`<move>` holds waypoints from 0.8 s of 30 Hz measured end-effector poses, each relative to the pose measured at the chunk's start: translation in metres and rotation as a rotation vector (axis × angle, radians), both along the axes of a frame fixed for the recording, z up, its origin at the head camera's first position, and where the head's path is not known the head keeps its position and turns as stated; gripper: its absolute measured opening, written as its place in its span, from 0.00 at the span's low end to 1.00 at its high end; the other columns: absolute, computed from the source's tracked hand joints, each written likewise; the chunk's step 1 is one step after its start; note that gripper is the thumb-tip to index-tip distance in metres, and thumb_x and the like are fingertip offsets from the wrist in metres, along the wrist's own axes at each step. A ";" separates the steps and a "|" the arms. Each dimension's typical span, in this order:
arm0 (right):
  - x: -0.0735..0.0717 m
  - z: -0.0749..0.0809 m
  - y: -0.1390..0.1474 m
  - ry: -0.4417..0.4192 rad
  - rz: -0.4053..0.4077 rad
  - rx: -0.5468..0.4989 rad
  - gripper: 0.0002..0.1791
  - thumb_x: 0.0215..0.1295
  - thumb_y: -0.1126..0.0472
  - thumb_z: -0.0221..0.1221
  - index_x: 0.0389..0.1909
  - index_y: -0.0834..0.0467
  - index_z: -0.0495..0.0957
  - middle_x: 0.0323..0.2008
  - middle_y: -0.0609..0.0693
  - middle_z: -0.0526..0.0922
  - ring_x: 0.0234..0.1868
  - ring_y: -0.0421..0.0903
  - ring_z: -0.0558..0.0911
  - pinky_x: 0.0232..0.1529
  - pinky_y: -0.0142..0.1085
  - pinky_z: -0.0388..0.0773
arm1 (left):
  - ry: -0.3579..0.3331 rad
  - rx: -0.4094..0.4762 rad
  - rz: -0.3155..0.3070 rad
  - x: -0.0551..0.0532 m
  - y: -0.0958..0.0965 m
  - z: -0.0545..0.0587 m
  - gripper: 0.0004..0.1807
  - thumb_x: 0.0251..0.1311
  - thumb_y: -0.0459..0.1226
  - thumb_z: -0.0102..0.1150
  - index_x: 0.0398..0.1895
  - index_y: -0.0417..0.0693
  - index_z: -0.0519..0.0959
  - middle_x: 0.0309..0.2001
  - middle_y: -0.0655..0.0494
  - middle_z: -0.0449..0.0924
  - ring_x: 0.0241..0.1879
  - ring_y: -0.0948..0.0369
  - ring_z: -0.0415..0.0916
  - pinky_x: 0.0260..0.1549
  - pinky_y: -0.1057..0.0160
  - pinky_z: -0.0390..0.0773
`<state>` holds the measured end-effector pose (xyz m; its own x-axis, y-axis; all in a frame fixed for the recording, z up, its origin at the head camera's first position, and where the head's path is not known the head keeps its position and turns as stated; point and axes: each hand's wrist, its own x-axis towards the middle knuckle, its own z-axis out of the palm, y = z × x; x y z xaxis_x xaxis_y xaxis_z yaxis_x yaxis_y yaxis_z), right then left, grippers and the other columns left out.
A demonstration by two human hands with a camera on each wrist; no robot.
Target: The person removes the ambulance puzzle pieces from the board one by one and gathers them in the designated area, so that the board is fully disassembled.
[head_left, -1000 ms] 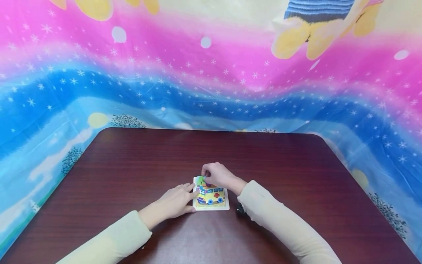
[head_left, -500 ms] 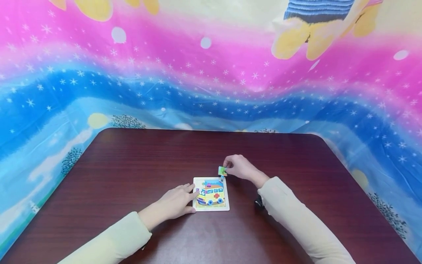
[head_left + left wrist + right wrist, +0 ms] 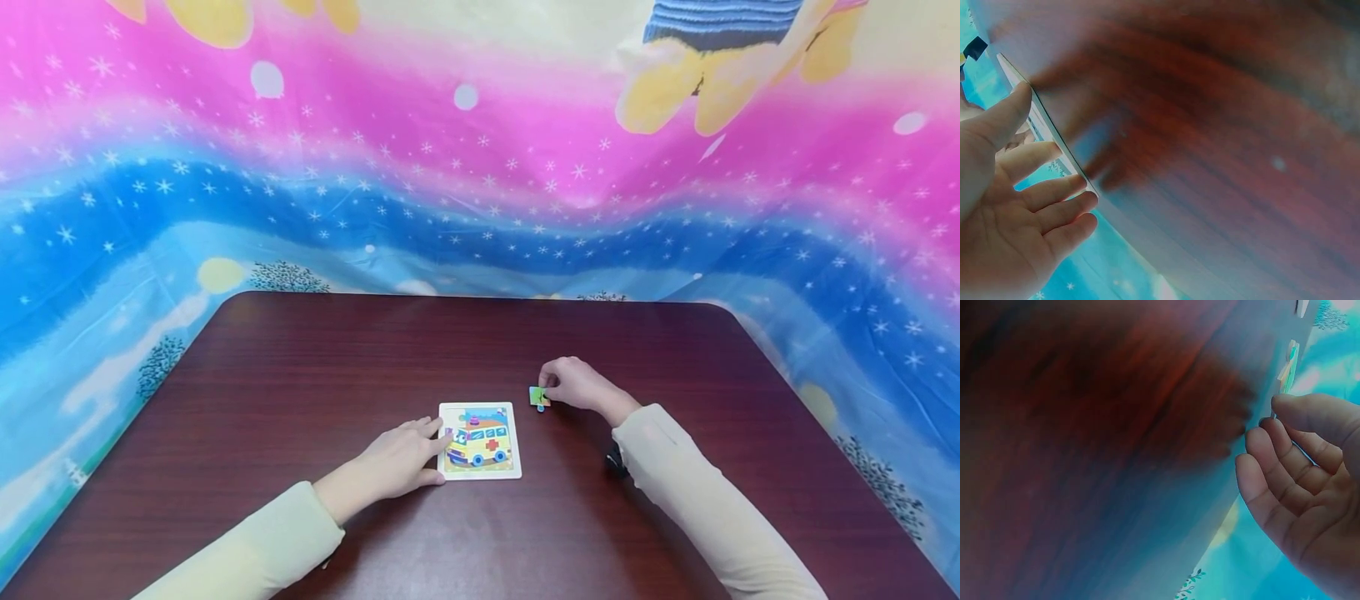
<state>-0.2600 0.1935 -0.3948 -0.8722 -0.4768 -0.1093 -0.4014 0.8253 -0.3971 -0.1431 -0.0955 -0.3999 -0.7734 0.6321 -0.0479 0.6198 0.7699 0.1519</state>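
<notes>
A square jigsaw puzzle in a white frame (image 3: 480, 477) lies flat on the table, showing a yellow ambulance with a red cross. Its upper left corner is a pale gap. My left hand (image 3: 393, 457) rests along the frame's left side, fingers extended; in the left wrist view, the thumb and fingers of that hand (image 3: 1029, 212) meet the frame's thin edge (image 3: 1047, 125). Right of the frame, my right hand (image 3: 581, 386) pinches a green jigsaw piece (image 3: 537, 397) between thumb and fingertips. The right wrist view shows this piece (image 3: 1288, 369) edge-on, close over the tabletop.
The dark reddish-brown wooden table (image 3: 360, 350) has rounded far corners. Behind and beside it hangs a pink and blue cloth (image 3: 480, 200) printed with snowflakes. A small black thing (image 3: 617, 460) shows beneath the right sleeve (image 3: 697, 492).
My right hand has lifted the green jigsaw piece from the puzzle's upper left corner and carried it right, past the frame. My left hand has stayed in place.
</notes>
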 end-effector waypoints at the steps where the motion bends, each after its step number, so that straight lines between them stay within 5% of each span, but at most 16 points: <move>1: 0.000 0.000 0.000 0.000 0.003 0.004 0.03 0.56 0.70 0.60 0.29 0.59 0.79 0.28 0.46 0.77 0.30 0.42 0.74 0.32 0.35 0.75 | 0.002 0.000 0.000 0.000 0.000 0.000 0.29 0.54 0.48 0.62 0.56 0.41 0.74 0.60 0.39 0.67 0.60 0.46 0.64 0.57 0.53 0.65; 24: 0.000 -0.004 0.002 0.007 0.012 0.011 0.05 0.55 0.70 0.61 0.28 0.57 0.79 0.27 0.45 0.77 0.29 0.42 0.74 0.32 0.35 0.75 | 0.005 0.024 -0.010 0.001 -0.001 0.001 0.29 0.54 0.47 0.63 0.56 0.40 0.75 0.59 0.38 0.67 0.59 0.46 0.65 0.55 0.51 0.66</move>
<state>-0.2597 0.1952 -0.3990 -0.8671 -0.4863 -0.1083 -0.4143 0.8245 -0.3854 -0.1422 -0.0967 -0.3993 -0.7670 0.6409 -0.0295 0.6284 0.7597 0.1670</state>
